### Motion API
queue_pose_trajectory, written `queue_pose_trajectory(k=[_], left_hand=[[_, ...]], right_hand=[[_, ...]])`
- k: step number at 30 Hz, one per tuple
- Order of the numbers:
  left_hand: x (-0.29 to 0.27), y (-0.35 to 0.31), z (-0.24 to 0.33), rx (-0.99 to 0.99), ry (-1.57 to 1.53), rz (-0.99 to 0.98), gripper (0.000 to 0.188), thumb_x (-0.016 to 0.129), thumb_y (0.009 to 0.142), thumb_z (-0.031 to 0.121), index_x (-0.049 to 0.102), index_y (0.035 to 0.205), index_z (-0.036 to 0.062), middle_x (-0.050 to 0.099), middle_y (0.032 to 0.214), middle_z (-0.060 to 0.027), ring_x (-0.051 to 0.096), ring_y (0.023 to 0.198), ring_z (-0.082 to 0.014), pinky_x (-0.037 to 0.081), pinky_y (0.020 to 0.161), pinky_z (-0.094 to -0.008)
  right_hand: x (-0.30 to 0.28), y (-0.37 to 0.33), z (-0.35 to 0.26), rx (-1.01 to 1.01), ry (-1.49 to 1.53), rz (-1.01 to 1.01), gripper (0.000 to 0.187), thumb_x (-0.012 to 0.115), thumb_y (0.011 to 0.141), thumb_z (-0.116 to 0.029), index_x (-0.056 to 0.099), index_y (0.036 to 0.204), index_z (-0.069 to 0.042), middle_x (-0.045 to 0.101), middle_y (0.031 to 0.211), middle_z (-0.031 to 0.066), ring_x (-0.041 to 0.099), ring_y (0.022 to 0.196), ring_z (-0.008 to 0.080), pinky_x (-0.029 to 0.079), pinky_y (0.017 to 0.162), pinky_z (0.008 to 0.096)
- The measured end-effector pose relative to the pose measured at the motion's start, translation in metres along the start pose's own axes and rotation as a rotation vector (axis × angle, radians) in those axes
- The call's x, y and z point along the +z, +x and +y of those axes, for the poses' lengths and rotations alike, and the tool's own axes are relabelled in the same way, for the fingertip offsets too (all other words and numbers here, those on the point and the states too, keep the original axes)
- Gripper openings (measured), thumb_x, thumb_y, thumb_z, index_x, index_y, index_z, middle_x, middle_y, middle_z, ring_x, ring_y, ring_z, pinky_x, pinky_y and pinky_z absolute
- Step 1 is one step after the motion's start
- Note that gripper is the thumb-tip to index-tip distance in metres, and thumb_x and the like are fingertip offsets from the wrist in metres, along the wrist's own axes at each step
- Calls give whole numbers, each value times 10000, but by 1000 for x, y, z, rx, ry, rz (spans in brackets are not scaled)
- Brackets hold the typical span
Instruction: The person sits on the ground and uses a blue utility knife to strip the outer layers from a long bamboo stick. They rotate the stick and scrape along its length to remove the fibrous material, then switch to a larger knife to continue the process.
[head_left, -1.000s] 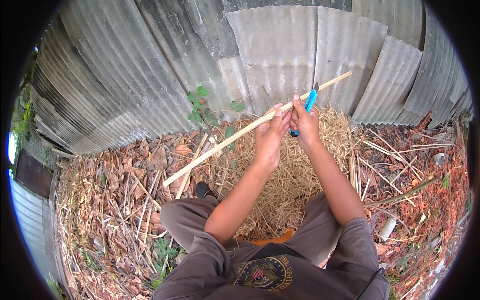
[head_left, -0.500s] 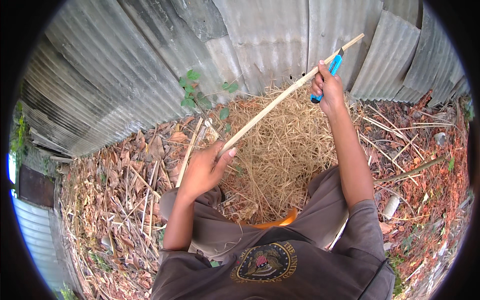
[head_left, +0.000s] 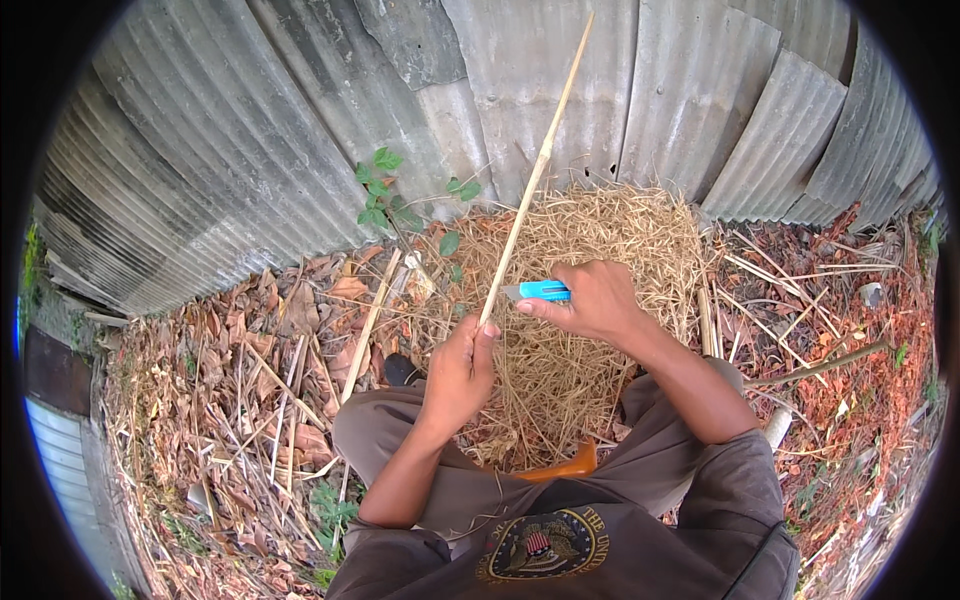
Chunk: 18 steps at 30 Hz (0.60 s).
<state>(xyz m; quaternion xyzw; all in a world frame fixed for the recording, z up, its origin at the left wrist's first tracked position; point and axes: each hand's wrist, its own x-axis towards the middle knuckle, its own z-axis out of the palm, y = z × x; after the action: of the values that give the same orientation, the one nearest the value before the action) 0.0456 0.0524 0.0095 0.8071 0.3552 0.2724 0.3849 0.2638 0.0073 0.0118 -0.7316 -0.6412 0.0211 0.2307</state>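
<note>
A long, pale bamboo strip [head_left: 537, 175] slants up and away from my left hand [head_left: 461, 368], which is closed around its near end. My right hand [head_left: 598, 302] grips a blue utility knife [head_left: 545, 290] with its blade pointing left. The blade is out, and its tip lies close beside the strip, just above my left hand. Whether the edge touches the strip I cannot tell. Beneath both hands spreads a heap of thin straw-coloured shavings [head_left: 590, 370] between my bent legs.
Grey corrugated metal sheets [head_left: 400, 100] form a wall in front. A green-leaved plant [head_left: 380, 190] grows at its foot. Dry leaves [head_left: 290, 310] and loose sticks cover the ground on both sides. Something orange [head_left: 560, 466] lies between my legs.
The strip has swung from slanting right to standing more upright. My right hand has brought the knife down and left, from the strip's far end to near my left hand, which moved slightly nearer me.
</note>
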Motion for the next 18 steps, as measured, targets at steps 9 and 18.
queue_pose_trajectory(k=[9,18], left_hand=[[-2,-4,1,-106,-366,-122,184,454,998,179,545,939,30,452,591,-30,448,531,-101,371,506,-291],[1,-12,0,-150,-383,-127,203,448,1004,203,520,917,34,428,605,-14,408,538,-86,347,509,-272]], right_hand=[[15,18,8,-145,-41,283,727,542,720,-787,579,536,-85,491,409,82,549,375,263,433,393,380],[16,17,-1,-127,-71,200,726,529,734,-780,601,540,-84,513,422,96,562,389,264,433,394,382]])
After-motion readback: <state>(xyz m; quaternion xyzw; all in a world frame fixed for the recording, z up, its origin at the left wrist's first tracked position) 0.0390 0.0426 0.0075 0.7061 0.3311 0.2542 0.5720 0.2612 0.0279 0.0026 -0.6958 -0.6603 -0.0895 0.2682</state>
